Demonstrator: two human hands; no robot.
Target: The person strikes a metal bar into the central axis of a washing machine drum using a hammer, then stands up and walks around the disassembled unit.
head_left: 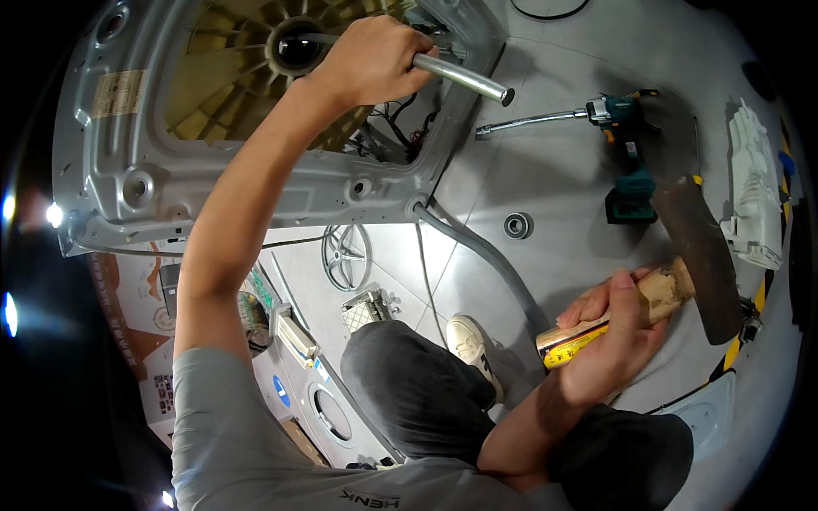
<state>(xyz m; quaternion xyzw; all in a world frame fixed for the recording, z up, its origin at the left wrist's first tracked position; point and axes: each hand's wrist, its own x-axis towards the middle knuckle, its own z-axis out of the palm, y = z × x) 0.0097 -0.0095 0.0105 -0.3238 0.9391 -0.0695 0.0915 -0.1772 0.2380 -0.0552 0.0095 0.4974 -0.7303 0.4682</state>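
The left hand [371, 60] is wrapped tight around a metal pipe [464, 78] set into the hub of the grey washer casing [281, 183]; the pipe's far end is hidden behind the fingers. A tan rectangular label [118, 92] sits near the casing's upper left corner. The right hand [615, 336] clamps a wooden-handled hammer [682, 264] with a yellow sticker band [573, 343], over the floor [562, 179] near a teal drill [626, 153].

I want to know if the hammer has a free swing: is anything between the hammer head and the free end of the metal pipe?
Nothing visible does. The hammer in the right hand is raised over bare floor, and the free end of the metal pipe, gripped by the left hand, sticks out uncovered. The cordless drill lies on the floor beneath that path.
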